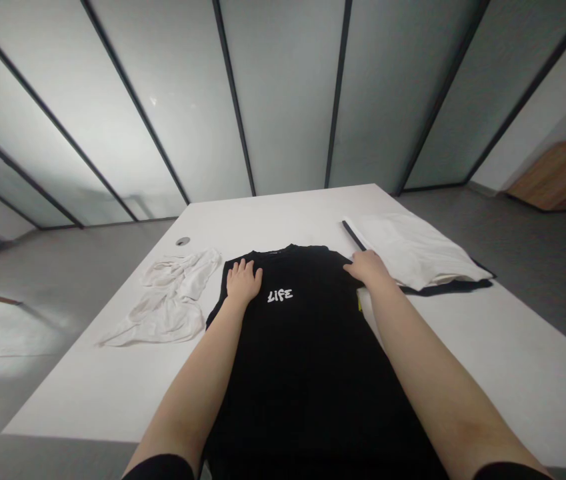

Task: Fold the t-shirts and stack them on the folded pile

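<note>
A black T-shirt (307, 347) with white lettering on its chest lies spread on the white table, its neckline toward the far side. Its lower part runs out of the bottom of the view. My left hand (243, 283) rests flat on the shirt near one shoulder, fingers spread and palm down. At the opposite shoulder, my right hand (369, 268) is curled at the shirt's edge and seems to pinch the fabric; some of its fingers are hidden. A small yellow bit (360, 300) shows beside the shirt below that hand.
Crumpled white cloth (173, 303) lies on the table (113, 393) to the left, with a round grey cable grommet (183, 241) beyond it. A folded white garment (413, 247) sits over black fabric (457, 287) at right. Frosted panels (283, 100) stand behind the table.
</note>
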`<state>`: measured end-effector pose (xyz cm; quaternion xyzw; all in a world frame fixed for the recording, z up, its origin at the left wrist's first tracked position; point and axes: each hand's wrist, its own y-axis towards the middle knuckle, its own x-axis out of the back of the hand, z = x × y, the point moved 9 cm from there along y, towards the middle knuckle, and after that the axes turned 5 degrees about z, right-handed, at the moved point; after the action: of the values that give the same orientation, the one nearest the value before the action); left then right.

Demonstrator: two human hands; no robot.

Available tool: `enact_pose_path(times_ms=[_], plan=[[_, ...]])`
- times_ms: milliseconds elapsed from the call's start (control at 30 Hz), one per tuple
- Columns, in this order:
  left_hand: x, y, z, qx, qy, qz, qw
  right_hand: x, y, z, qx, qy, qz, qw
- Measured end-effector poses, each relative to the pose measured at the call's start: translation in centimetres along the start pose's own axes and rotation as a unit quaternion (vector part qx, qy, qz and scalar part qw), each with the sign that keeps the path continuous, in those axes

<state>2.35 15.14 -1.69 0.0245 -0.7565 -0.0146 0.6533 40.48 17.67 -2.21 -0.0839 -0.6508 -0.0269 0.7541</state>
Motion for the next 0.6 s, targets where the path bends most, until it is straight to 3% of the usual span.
enact_pose_path(times_ms=[167, 467, 533, 600], plan=[[0.8, 0.1, -0.5, -0.016, -0.009, -0.025, 1.000, 0.4, -0.3, -0.4, -0.015, 0.015, 0.022, 1.000], [2.5, -0.2, -3.0, -0.100, -0.072, -0.050, 0.991, 5.0, -2.1, 0.3, -0.039, 0.173, -0.022, 0.984], [2.2, -0.4, -4.2, -0.138, -0.091, -0.032, 0.986, 5.5, -2.9, 1.1, -0.023, 0.238, -0.001, 0.971], [1.5, -0.7, -5.2, -0.165, -0.094, -0.014, 0.982, 5.4, -3.8, 2.8, 0.018, 0.336, 0.062, 0.940]])
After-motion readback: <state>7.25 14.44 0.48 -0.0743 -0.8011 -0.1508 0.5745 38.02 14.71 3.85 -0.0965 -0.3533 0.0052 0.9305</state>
